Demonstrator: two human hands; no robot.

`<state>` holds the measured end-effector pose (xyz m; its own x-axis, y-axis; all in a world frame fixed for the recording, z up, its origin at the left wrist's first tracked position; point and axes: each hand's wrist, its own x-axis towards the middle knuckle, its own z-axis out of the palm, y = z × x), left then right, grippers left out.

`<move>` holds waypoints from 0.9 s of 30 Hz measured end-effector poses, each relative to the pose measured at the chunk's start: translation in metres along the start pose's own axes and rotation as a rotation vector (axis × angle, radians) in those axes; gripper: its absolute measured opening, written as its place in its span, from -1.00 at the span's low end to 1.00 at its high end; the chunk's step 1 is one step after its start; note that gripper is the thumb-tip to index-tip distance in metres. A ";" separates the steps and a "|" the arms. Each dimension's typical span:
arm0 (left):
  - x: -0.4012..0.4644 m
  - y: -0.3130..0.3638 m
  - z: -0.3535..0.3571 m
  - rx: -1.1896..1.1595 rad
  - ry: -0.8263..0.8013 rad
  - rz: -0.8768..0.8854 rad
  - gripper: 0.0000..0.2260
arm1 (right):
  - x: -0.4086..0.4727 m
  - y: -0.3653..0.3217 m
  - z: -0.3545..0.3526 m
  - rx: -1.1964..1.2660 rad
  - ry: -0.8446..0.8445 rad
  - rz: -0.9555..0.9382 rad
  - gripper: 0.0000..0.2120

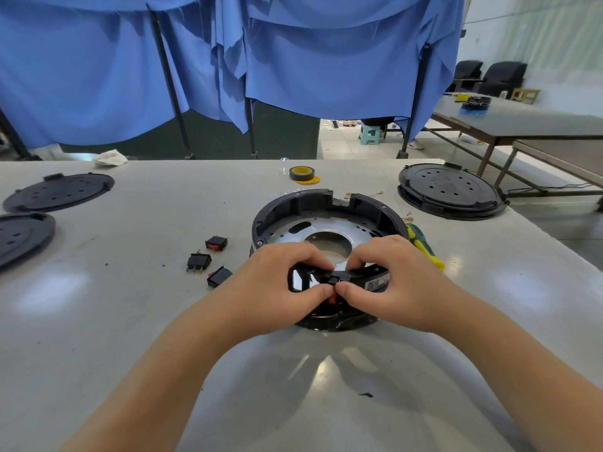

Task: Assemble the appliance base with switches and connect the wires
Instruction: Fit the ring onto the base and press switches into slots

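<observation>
Head camera showed our left hand and right hand close together at the near rim of the round black base, fingers curled over the rim and thumbs nearly touching as they pinched a small black switch against its wall. The base sat on the grey table, a silver metal plate inside it. Three loose switches lay just left of it. A yellow-green screwdriver lay against its right side. Beyond it sat a roll of tape; black lids lay far left, another at right.
</observation>
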<state>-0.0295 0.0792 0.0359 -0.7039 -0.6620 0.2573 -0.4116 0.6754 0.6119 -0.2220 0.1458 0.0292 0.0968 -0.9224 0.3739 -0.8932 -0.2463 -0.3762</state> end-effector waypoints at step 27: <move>0.002 -0.004 0.005 -0.054 0.042 0.024 -0.77 | 0.000 0.000 0.005 -0.153 -0.028 -0.050 -0.71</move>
<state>-0.0316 0.0768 0.0301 -0.6878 -0.6595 0.3033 -0.3620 0.6737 0.6443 -0.2196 0.1446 0.0248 0.1529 -0.9186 0.3644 -0.9432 -0.2457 -0.2236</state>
